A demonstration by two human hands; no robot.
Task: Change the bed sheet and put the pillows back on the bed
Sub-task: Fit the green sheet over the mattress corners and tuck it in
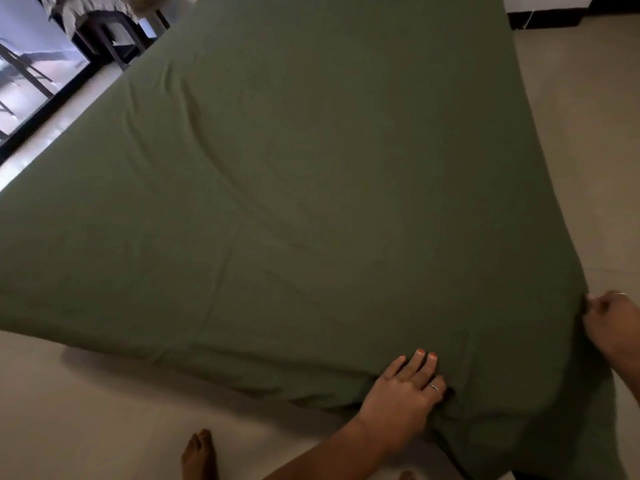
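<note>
A dark green bed sheet covers the whole mattress, with soft creases across its middle. At the near corner my left hand lies flat on the sheet, fingers straight and pressing the fabric down at the mattress edge. My right hand is at the right side of that corner, fingers curled and pinching the sheet's edge. No pillows are in view.
Pale tiled floor surrounds the bed on the right and near sides. A dark stool or small table with a patterned cloth stands at the far left beside a glass door. My bare foot is on the floor near the bed.
</note>
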